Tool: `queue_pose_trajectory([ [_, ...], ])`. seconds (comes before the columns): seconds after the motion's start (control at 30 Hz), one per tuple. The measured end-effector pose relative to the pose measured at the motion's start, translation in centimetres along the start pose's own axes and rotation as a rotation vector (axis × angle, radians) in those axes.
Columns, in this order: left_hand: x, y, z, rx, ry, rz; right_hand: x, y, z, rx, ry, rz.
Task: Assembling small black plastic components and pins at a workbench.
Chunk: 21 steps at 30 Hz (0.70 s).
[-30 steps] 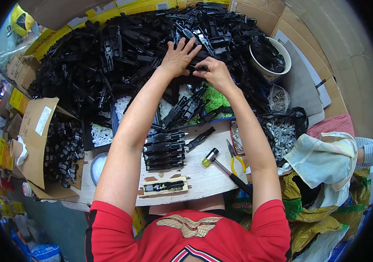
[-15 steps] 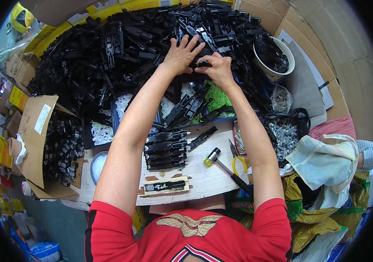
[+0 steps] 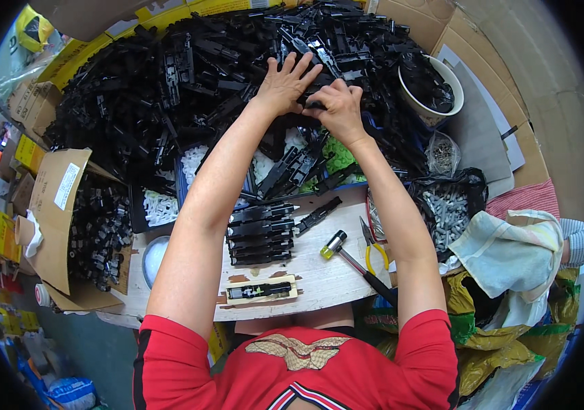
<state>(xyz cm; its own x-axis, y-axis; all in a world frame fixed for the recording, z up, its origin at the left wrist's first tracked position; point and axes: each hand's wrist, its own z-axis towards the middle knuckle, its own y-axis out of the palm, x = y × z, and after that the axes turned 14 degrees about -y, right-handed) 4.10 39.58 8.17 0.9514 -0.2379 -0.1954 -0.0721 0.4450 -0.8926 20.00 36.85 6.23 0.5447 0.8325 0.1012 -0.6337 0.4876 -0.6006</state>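
A big heap of black plastic parts [image 3: 121,113] covers the far side of the table. My left hand [image 3: 284,87] rests on the heap with fingers spread, holding nothing. Close beside it, my right hand [image 3: 340,113] is closed, thumb and fingers pinching a black plastic part [image 3: 314,104] that is mostly hidden. Nearer to me, several long black assemblies [image 3: 260,236] lie stacked in a row, with one more black piece [image 3: 318,215] at an angle beside them. A pale wooden fixture [image 3: 293,285] by the front edge holds another black assembly [image 3: 258,291].
Trays of small white parts [image 3: 160,208] and green parts [image 3: 338,157] stand before the heap. A hammer [image 3: 353,261] and yellow-handled pliers [image 3: 376,256] lie at right. Around them are a white bowl [image 3: 150,263], a bag of grey parts [image 3: 442,215], a white tub [image 3: 457,89] and a cardboard box [image 3: 53,219].
My right hand has turned slightly and shifted a little, its fingers still pinched on the black part. My left hand stays spread in almost the same place.
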Motion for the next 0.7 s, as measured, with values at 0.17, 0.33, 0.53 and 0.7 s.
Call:
queue_pose_trajectory([
  [0.17, 0.2, 0.5, 0.2, 0.057, 0.008, 0.049, 0.3, 0.6, -0.8, -0.108, 0.084, -0.053],
  [0.33, -0.1, 1.0, 0.3, 0.079, 0.001, -0.004, 0.2, 0.6, 0.3, -0.189, 0.265, -0.013],
  [0.53, -0.1, 0.7, 0.4, 0.046, 0.002, 0.037, 0.5, 1.3, 1.4, -0.327, 0.330, -0.046],
  [0.7, 0.6, 0.8, 0.3, -0.012, -0.028, 0.054, 0.3, 0.3, 1.8, -0.416, 0.331, 0.001],
])
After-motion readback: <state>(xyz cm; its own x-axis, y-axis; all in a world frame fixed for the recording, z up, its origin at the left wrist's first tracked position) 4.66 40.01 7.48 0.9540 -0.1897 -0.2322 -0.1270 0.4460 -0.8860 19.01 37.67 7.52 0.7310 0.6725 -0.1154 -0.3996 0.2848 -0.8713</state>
